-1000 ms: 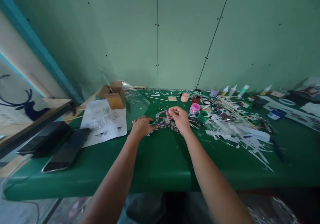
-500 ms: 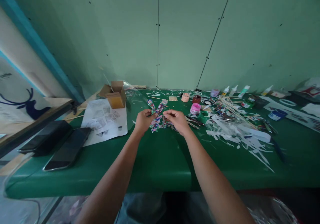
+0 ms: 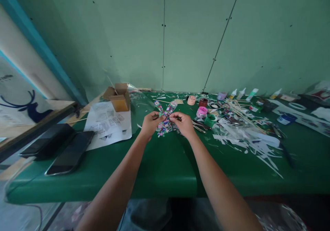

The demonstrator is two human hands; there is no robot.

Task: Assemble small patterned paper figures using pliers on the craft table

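A multicoloured, speckled figure with two upright ear-like strips [image 3: 172, 106] is held up over the middle of the green table. My left hand [image 3: 151, 123] is closed on its left side, thumb and fingers pinched near the base of the strips. On the other side, my right hand [image 3: 183, 123] has its fingertips pressed together at the figure's right edge. Whatever lies in that pinch is too small to make out. The figure's lower part, in pink, green and purple bits, shows between the hands.
Right of my hands stand a pink paint jar [image 3: 201, 112] and a green paint jar [image 3: 210, 120], with pliers-like tools [image 3: 199, 127] close by. White paper strips [image 3: 242, 140] and sticks are heaped farther right. To the left are printed sheets [image 3: 107, 124], a cardboard box [image 3: 121, 98] and a phone [image 3: 70, 152].
The figure and both hands have shifted slightly to the right, and the figure's strips have risen a little. My right fingertips now sit closer against the figure.
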